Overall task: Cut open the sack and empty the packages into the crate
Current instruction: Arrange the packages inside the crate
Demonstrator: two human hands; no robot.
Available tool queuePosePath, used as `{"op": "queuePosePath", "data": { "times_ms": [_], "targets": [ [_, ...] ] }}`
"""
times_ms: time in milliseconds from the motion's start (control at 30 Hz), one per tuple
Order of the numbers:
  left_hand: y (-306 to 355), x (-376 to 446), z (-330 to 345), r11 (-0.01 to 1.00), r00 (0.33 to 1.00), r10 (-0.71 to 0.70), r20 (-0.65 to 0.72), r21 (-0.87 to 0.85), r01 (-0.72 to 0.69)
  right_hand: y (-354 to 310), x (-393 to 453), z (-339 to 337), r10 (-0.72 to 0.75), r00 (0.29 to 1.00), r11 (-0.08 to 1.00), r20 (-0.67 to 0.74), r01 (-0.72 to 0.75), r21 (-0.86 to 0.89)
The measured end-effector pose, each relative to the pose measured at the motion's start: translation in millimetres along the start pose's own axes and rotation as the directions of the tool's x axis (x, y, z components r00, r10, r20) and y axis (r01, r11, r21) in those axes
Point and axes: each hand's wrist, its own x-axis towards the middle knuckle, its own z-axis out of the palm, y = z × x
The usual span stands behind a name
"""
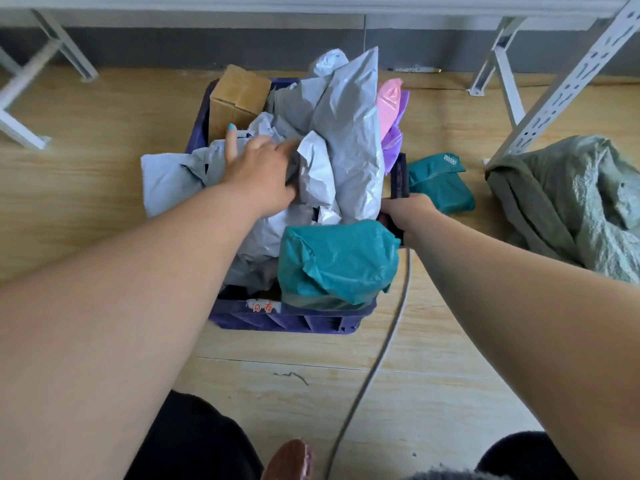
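A dark blue plastic crate (pixel 294 318) stands on the wooden floor, heaped with packages: grey mailer bags (pixel 349 140), a teal bag (pixel 337 261) at the near right corner, a cardboard box (pixel 239 95) at the far left, pink and purple bags (pixel 393 112) at the far right. My left hand (pixel 259 171) rests palm down on the grey bags, fingers spread. My right hand (pixel 410 211) grips the crate's right rim. The crumpled green woven sack (pixel 571 199) lies on the floor to the right. A second teal package (pixel 440 183) lies on the floor beside the crate.
White metal rack legs (pixel 554 88) stand at the back right and back left by a grey wall. A white cable (pixel 374 368) runs over the floor from the crate toward me. My dark-clothed legs and a shoe (pixel 289 460) fill the bottom edge.
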Motion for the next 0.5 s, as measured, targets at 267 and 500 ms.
{"op": "queuePosePath", "data": {
  "times_ms": [267,500],
  "targets": [
    [-55.5,-4.6,-4.3,0.985,0.999,-0.031,0.025,-0.171,0.035,-7.6,-7.2,19.4,0.06,0.991,0.987,0.123,-0.041,-0.155],
    [-51.7,6.8,-3.9,0.983,0.998,-0.007,0.057,-0.182,0.017,-16.2,-3.3,41.7,-0.112,0.993,0.961,-0.025,0.102,-0.256]
  ]
}}
